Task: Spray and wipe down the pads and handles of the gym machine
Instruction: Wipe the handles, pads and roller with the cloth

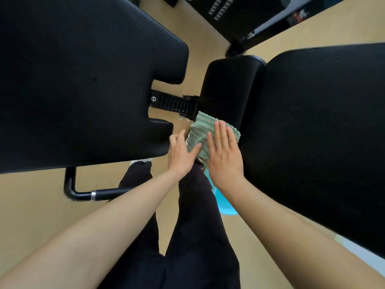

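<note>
A green-and-white ribbed cloth [201, 133] lies against the near end of a black roller pad [226, 90] at the middle of the view. My right hand [224, 152] presses flat on the cloth with straight fingers. My left hand [182, 152] touches the cloth's left edge with thumb and straight fingers. A large black pad [79, 80] fills the left, and a second large black pad [320, 130] fills the right. A pale blue object [224, 202], possibly the spray bottle, shows partly beneath my right wrist.
A black ribbed adjustment bar [175, 103] joins the left pad to the roller. A black bent handle tube with a silver ring [83, 192] sticks out below the left pad. My dark-trousered legs [187, 226] stand on a tan floor [31, 215]. More black equipment [239, 15] stands at the top.
</note>
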A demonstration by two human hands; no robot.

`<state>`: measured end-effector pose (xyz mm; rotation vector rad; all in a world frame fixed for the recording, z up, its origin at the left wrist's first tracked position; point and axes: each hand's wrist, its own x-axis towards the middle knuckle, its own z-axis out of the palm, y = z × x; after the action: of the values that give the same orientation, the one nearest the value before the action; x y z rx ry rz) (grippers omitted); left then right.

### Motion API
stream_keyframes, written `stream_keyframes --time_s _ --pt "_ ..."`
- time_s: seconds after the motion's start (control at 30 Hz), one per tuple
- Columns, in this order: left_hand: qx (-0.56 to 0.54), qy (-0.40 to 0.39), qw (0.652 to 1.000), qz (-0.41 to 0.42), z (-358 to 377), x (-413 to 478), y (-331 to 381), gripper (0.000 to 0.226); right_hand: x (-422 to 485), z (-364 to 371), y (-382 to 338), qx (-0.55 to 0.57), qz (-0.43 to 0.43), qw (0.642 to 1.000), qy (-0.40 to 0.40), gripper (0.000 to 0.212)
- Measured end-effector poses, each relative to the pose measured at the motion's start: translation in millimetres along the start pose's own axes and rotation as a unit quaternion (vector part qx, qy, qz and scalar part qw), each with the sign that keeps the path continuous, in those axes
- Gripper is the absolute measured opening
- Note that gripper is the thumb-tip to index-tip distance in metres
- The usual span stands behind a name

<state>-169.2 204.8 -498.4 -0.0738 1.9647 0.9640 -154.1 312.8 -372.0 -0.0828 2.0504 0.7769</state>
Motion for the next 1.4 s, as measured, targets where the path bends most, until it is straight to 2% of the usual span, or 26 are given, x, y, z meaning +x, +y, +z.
stream_keyframes --time_s 0.07,0.13,0.27,0.4,0.57,0.73,0.93,1.03,1.1,1.2,1.27,1.33,1.4 --pt "-0.09 -0.026 0.995 -0.025 1 6 -1 0.071 8 -3 1 0.009 0.009 1.0 0.002 0.089" --pt "-0.125 -0.057 0.99 -0.02 2 17 1 0.077 23 -8 6 0.01 0.013 1.0 0.006 0.092" --pt "-0.181 -0.092 0.979 0.018 -4 54 27 0.064 62 -21 21 0.0 0.036 0.999 0.004 0.096" --pt "-0.256 -0.113 0.959 0.033 -12 97 60 0.06 92 -32 36 -0.001 0.069 0.997 0.02 0.093" --pt "-0.294 -0.156 0.942 0.042 -21 113 69 0.06 103 -32 39 -0.004 0.095 0.995 0.036 0.091" --pt "-0.287 -0.173 0.942 0.035 -17 81 49 0.051 79 -17 6 -0.005 0.069 0.997 0.04 0.086" --pt "-0.285 -0.18 0.941 -0.028 -7 27 3 0.042 36 16 -38 0.007 0.036 0.996 0.078 0.082" --pt "-0.307 -0.16 0.936 -0.06 -6 4 0 0.026 16 27 -51 0.039 0.018 0.993 0.11 0.073" --pt "-0.308 -0.128 0.94 -0.07 -6 -4 -2 0.025 3 37 -59 0.09 0.007 0.983 0.157 0.063" --pt "-0.276 -0.086 0.954 -0.074 -10 -9 -1 0.026 -13 50 -73 0.185 0.04 0.947 0.258 0.052" --pt "-0.251 -0.07 0.962 -0.076 -14 -12 0 0.025 -20 58 -91 0.296 0.07 0.902 0.306 0.046" --pt "-0.258 -0.073 0.96 -0.083 -14 -16 3 0.027 -29 64 -110 0.429 0.106 0.832 0.335 0.043" --pt "-0.289 -0.091 0.949 -0.091 -11 -21 7 0.032 -42 59 -121 0.589 0.162 0.728 0.312 0.04"
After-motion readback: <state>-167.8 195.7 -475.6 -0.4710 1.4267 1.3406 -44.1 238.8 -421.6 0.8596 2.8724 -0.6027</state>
